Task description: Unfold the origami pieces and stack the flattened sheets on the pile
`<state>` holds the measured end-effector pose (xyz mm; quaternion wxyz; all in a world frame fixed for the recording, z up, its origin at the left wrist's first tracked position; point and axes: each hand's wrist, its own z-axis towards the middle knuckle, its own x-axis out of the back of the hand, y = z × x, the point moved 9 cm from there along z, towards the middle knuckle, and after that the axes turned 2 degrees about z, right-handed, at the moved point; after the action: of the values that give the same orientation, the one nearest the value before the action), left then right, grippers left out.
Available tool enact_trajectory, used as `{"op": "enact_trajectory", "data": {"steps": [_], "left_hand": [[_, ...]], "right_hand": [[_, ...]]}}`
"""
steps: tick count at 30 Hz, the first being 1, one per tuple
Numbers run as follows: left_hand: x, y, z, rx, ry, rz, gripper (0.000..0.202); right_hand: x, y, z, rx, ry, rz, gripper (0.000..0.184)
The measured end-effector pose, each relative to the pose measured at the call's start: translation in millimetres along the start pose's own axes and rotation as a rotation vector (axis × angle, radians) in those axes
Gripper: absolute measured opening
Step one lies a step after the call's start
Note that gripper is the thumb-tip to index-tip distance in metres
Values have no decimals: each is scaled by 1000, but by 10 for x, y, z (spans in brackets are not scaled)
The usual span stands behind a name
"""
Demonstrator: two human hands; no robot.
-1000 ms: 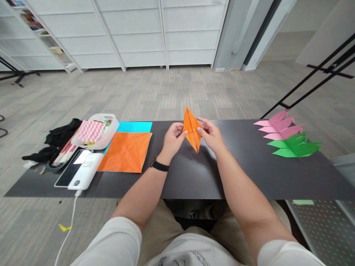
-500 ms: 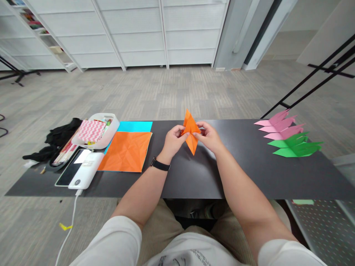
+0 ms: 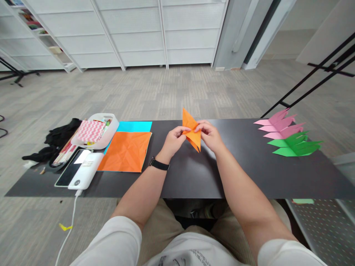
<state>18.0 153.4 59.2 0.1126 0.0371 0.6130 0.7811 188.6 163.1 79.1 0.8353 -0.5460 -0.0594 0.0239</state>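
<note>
Dark grey tabletop, smooth, faintly glossy. Left end: black cloth, narrow dark tray, white basket; nearer the front edge, a dark-screened device, partly overlapped by a white device. Just beside these: stacked sheets, orange uppermost, blue showing behind. Right end: pink folded papers set in a row with green folded papers.

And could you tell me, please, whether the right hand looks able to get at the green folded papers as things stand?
Probably yes, once freed: the right hand holds the orange folded paper, but only dark tabletop shows between that hand and the green folded papers on its side.
</note>
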Motion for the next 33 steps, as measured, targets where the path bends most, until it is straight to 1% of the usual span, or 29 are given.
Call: {"op": "enact_trajectory", "data": {"steps": [2,4,6,8,10,13,17,20,22,24,27,30,33], "left_hand": [[-7,-9,-9,37,-11,-77,23],[13,-2,-10,37,14,-80,23],[57,26,-1,-10,67,-10,25],[83,46,12,-65,101,44,34],[78,42,24,-98,99,48,44],[57,69,16,-153,81,100,49],[38,219,-53,-274,90,360,43],[11,360,-120,-367,105,568,41],[-21,443,-159,-426,102,651,38],[-54,500,-183,-469,92,686,36],[-72,526,-185,-481,90,701,34],[-59,492,-158,-441,95,720,39],[-48,461,-145,-426,98,713,39]], "right_hand": [[10,-9,3,-8,1,-2,3],[10,-28,0,-9,-6,-22,4],[-10,-28,-6,-28,-33,-32,9],[-37,6,-14,-78,-66,4,16],[-44,48,-22,-122,-72,51,27],[-21,53,-23,-89,-41,-2,36],[-3,44,-24,-29,-11,-113,30],[7,67,-16,-28,-5,-86,29],[-5,92,-9,-41,-26,-68,28],[-27,94,-6,-40,-53,-76,24],[-40,-1,-13,31,-55,-113,14],[-22,-139,-32,111,-15,-144,6],[19,-265,-47,171,42,-166,4]]}}
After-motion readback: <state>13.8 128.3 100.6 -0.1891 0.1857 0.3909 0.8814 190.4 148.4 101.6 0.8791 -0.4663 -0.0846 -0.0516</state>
